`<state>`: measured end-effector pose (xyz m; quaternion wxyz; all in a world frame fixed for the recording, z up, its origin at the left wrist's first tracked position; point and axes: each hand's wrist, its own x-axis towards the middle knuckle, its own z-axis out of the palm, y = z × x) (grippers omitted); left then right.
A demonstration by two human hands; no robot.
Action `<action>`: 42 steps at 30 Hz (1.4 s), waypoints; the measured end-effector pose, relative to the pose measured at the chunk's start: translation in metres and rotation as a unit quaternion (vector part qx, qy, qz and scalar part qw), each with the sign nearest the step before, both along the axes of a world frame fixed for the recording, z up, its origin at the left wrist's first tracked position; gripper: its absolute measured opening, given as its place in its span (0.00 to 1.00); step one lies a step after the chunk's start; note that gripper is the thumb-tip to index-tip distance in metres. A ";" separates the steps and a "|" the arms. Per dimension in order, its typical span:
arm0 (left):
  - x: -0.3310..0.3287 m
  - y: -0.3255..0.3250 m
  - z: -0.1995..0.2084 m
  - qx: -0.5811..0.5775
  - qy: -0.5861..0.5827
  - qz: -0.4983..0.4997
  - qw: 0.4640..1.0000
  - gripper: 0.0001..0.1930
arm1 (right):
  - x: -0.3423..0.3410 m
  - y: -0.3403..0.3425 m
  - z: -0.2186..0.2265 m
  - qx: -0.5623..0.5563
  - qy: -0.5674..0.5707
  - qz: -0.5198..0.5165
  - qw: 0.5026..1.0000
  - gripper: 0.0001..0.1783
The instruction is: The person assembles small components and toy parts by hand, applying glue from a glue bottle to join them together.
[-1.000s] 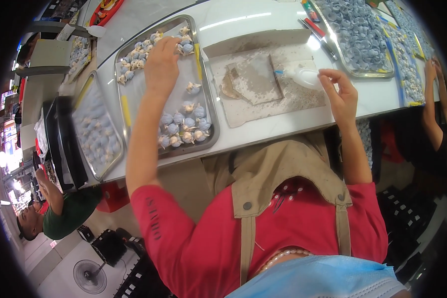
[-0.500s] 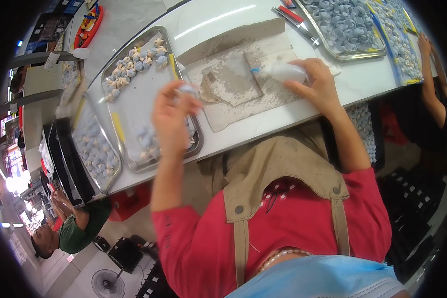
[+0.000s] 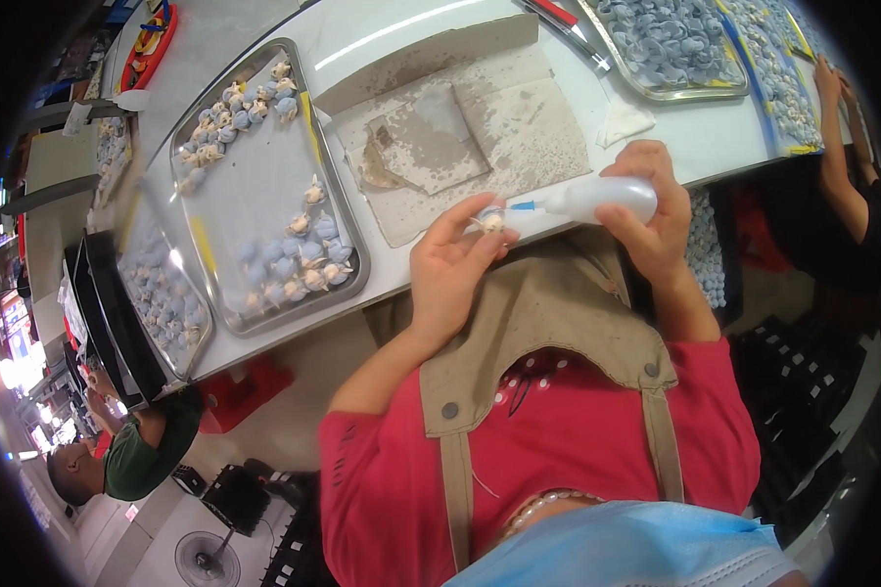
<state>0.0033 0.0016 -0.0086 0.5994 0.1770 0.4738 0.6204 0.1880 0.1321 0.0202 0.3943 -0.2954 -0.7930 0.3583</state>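
Between the thumb and fingers of my left hand (image 3: 452, 269) is a small blue-and-cream figurine piece (image 3: 489, 221), held above the table's front edge. My right hand (image 3: 653, 210) grips a translucent white squeeze bottle (image 3: 607, 200) lying nearly level. Its thin blue needle tip (image 3: 524, 205) points left and reaches the piece or stops just short of it; I cannot tell which. Beyond my hands, a stained cardboard sheet (image 3: 529, 137) lies on the white table. Left of it, a metal tray (image 3: 360, 249) holds several similar blue-and-cream pieces along its sides.
A second tray (image 3: 201, 347) of pieces stands at the far left. At the back right is a tray (image 3: 690, 95) of blue-grey curved parts. A red-handled tool (image 3: 558, 14) and a white cloth (image 3: 625, 121) lie before it. Another person's arms (image 3: 832, 147) show at right.
My left hand has come right and toward me with the piece. My right hand has brought the bottle nearer, its needle now at the piece. The view has shifted slightly.
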 end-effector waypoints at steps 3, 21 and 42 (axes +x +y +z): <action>0.001 -0.001 0.003 0.018 0.005 0.018 1.000 0.19 | -0.001 -0.003 0.011 0.068 -0.035 -0.002 0.997 0.15; -0.007 -0.008 0.006 0.010 0.008 0.016 1.000 0.19 | -0.028 -0.011 0.029 0.150 -0.082 0.000 0.985 0.18; -0.003 -0.003 0.004 0.018 -0.031 0.035 0.999 0.18 | -0.019 -0.005 0.022 0.148 -0.076 -0.009 0.986 0.17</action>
